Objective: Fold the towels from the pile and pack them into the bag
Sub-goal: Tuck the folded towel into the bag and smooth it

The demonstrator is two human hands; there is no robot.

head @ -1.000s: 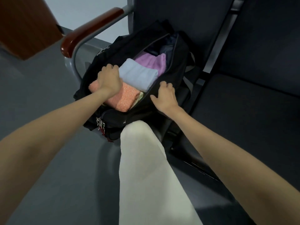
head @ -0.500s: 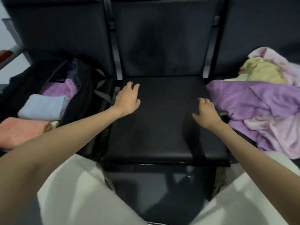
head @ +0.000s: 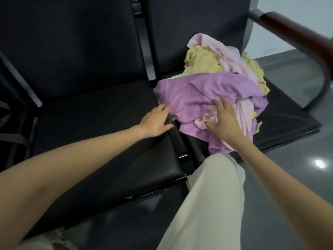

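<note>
Lower frame: a knee in pale trousers [head: 212, 195] and two bare forearms reaching up toward the centre. Mid frame: left hand [head: 155, 121], fingers straight and loose, holding nothing, at the seam between two black seats [head: 100, 127] with fingertips at the edge of the purple towel [head: 207, 91]; right hand [head: 222, 120], fingers spread and released, lying on the same towel beside a pale pink fold. Upper right: the unfolded pile continues with a yellow towel [head: 203, 64] and a pink towel [head: 223, 56] against the backrest, a wooden armrest [head: 295, 33] beyond.
</note>
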